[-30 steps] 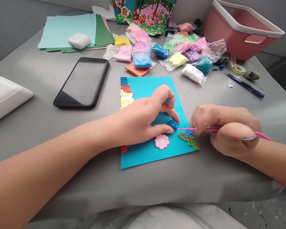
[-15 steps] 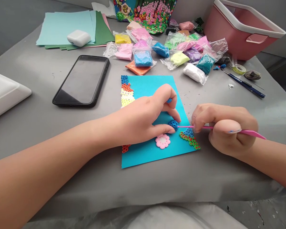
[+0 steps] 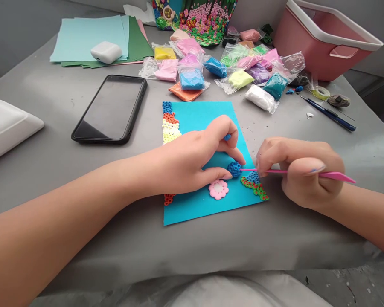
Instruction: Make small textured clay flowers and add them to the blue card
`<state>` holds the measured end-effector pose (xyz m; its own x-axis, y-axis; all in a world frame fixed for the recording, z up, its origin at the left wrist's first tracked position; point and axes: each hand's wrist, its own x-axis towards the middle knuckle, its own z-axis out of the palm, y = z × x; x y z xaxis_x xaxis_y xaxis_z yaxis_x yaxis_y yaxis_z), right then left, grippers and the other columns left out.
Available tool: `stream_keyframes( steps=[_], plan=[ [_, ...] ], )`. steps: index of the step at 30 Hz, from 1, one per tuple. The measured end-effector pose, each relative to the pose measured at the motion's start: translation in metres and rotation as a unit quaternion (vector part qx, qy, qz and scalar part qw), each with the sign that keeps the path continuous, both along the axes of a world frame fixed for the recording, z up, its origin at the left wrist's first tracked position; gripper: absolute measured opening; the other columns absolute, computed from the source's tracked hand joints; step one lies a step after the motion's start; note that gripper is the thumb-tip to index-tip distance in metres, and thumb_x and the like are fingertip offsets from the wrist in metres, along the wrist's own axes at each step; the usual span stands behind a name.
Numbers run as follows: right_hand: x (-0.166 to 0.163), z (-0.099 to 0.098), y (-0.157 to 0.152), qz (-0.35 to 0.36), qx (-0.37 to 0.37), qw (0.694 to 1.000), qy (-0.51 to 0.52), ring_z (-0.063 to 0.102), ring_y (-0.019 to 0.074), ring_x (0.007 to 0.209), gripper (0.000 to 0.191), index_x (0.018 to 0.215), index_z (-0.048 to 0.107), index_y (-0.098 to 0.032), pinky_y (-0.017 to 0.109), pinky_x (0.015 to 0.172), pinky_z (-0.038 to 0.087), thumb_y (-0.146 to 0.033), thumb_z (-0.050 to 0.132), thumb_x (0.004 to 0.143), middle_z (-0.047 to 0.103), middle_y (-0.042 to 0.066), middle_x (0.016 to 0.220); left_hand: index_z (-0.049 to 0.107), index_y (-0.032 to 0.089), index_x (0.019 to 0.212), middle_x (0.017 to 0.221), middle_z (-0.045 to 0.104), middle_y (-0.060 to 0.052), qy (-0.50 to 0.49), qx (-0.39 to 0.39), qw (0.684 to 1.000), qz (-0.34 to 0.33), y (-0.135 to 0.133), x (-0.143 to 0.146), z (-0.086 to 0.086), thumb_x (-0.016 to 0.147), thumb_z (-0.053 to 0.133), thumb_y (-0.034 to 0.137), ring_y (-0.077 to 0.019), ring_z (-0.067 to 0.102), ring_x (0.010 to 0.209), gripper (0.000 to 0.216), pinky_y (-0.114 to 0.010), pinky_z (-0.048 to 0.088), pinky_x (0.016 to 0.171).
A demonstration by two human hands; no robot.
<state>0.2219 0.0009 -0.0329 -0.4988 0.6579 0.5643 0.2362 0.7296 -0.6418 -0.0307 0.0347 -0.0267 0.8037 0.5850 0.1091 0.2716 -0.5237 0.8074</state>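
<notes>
A turquoise card (image 3: 198,113) lies on the grey table in front of me. Rows of small clay rings run down its left edge, a pink clay flower (image 3: 218,189) sits near its front, and green, red and blue rings (image 3: 254,187) fill its front right corner. My left hand (image 3: 195,160) rests on the card, thumb and fingers closed around a dark blue clay flower (image 3: 234,169), with a small blue clay bit (image 3: 227,137) tucked in its fingers. My right hand (image 3: 299,172) is closed on a thin pink tool (image 3: 336,175) whose tip touches the blue flower.
Several bagged clay lumps (image 3: 237,72) lie behind the card. A black phone (image 3: 110,108) is to the left, with coloured paper sheets (image 3: 89,38) and a white case (image 3: 106,52) beyond. A pink bin (image 3: 323,42) stands at the back right, dark tools (image 3: 328,114) near it.
The pink tool's tip has shifted slightly against the blue flower, and my right hand has tilted its handle a little. My left hand stays in place.
</notes>
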Motion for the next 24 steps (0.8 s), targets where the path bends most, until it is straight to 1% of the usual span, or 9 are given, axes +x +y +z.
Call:
stream_keyframes(
  steps=[2, 6, 9, 11, 15, 18, 21, 23, 24],
  plan=[
    [0.002, -0.001, 0.001, -0.018, -0.032, 0.998, 0.045, 0.063, 0.0166, 0.061, 0.062, 0.075, 0.072, -0.023, 0.035, 0.057, 0.048, -0.059, 0.041, 0.115, 0.066, 0.003, 0.065, 0.034, 0.029, 0.11, 0.124, 0.076, -0.005, 0.003, -0.007, 1.0, 0.007, -0.001, 0.0, 0.001, 0.099, 0.062, 0.018, -0.0177, 0.077, 0.119, 0.033, -0.032, 0.057, 0.089],
    [0.005, -0.002, 0.004, -0.036, -0.082, 0.989, 0.118, 0.059, 0.0186, 0.055, 0.066, 0.073, 0.075, -0.025, 0.039, 0.058, 0.048, -0.07, 0.044, 0.11, 0.061, 0.002, 0.059, 0.033, 0.03, 0.107, 0.115, 0.079, 0.002, 0.002, 0.009, 0.999, 0.034, -0.001, -0.001, -0.003, 0.095, 0.072, 0.024, -0.0187, 0.077, 0.113, 0.041, -0.032, 0.056, 0.088],
    [0.005, -0.002, 0.004, -0.067, -0.109, 0.985, 0.12, 0.06, 0.0187, 0.057, 0.068, 0.074, 0.076, -0.025, 0.04, 0.061, 0.048, -0.075, 0.044, 0.109, 0.06, 0.001, 0.059, 0.035, 0.03, 0.108, 0.113, 0.078, 0.003, -0.002, 0.042, 0.998, 0.048, 0.001, -0.001, -0.006, 0.094, 0.075, 0.027, -0.019, 0.077, 0.11, 0.043, -0.032, 0.056, 0.089],
    [0.004, -0.002, 0.004, -0.074, -0.117, 0.983, 0.118, 0.061, 0.019, 0.059, 0.067, 0.073, 0.075, -0.026, 0.04, 0.063, 0.048, -0.074, 0.044, 0.108, 0.059, 0.0, 0.058, 0.036, 0.03, 0.107, 0.115, 0.078, 0.003, -0.007, 0.046, 0.998, 0.05, 0.001, -0.001, -0.006, 0.094, 0.076, 0.029, -0.0184, 0.076, 0.111, 0.042, -0.032, 0.056, 0.093],
    [0.003, -0.003, 0.005, -0.064, -0.1, 0.985, 0.127, 0.06, 0.0188, 0.057, 0.062, 0.073, 0.076, -0.027, 0.041, 0.059, 0.046, -0.069, 0.049, 0.109, 0.06, 0.0, 0.057, 0.034, 0.03, 0.103, 0.121, 0.08, 0.003, -0.006, 0.016, 0.999, 0.036, 0.0, 0.0, -0.002, 0.097, 0.071, 0.025, -0.0165, 0.078, 0.113, 0.039, -0.029, 0.056, 0.09],
    [0.003, -0.002, 0.005, -0.067, -0.103, 0.984, 0.132, 0.06, 0.0179, 0.056, 0.063, 0.072, 0.074, -0.026, 0.04, 0.057, 0.045, -0.069, 0.048, 0.11, 0.06, 0.0, 0.057, 0.034, 0.03, 0.103, 0.119, 0.079, 0.002, -0.004, -0.011, 1.0, 0.026, -0.002, 0.002, 0.0, 0.099, 0.064, 0.02, -0.0168, 0.08, 0.114, 0.032, -0.029, 0.057, 0.086],
    [0.002, -0.003, 0.006, -0.066, -0.098, 0.984, 0.133, 0.06, 0.0174, 0.056, 0.064, 0.072, 0.074, -0.025, 0.039, 0.058, 0.046, -0.069, 0.047, 0.111, 0.06, 0.0, 0.058, 0.034, 0.03, 0.102, 0.111, 0.081, 0.003, -0.016, -0.002, 0.999, 0.049, -0.002, 0.004, -0.002, 0.097, 0.068, 0.024, -0.019, 0.081, 0.107, 0.035, -0.032, 0.056, 0.083],
    [0.001, -0.005, 0.01, -0.058, -0.061, 0.988, 0.13, 0.06, 0.0173, 0.057, 0.064, 0.072, 0.073, -0.026, 0.039, 0.06, 0.048, -0.066, 0.044, 0.113, 0.062, 0.0, 0.061, 0.035, 0.03, 0.1, 0.109, 0.082, 0.003, -0.019, 0.014, 0.998, 0.062, -0.002, 0.004, -0.003, 0.094, 0.074, 0.027, -0.0206, 0.08, 0.103, 0.04, -0.034, 0.055, 0.082],
    [0.0, -0.006, 0.013, -0.057, -0.029, 0.989, 0.134, 0.061, 0.0173, 0.058, 0.063, 0.072, 0.072, -0.026, 0.039, 0.061, 0.049, -0.063, 0.042, 0.114, 0.064, 0.0, 0.063, 0.035, 0.03, 0.1, 0.11, 0.082, 0.003, -0.019, 0.016, 0.998, 0.066, -0.002, 0.004, -0.003, 0.092, 0.077, 0.028, -0.0212, 0.079, 0.104, 0.042, -0.034, 0.055, 0.083]
  ],
)
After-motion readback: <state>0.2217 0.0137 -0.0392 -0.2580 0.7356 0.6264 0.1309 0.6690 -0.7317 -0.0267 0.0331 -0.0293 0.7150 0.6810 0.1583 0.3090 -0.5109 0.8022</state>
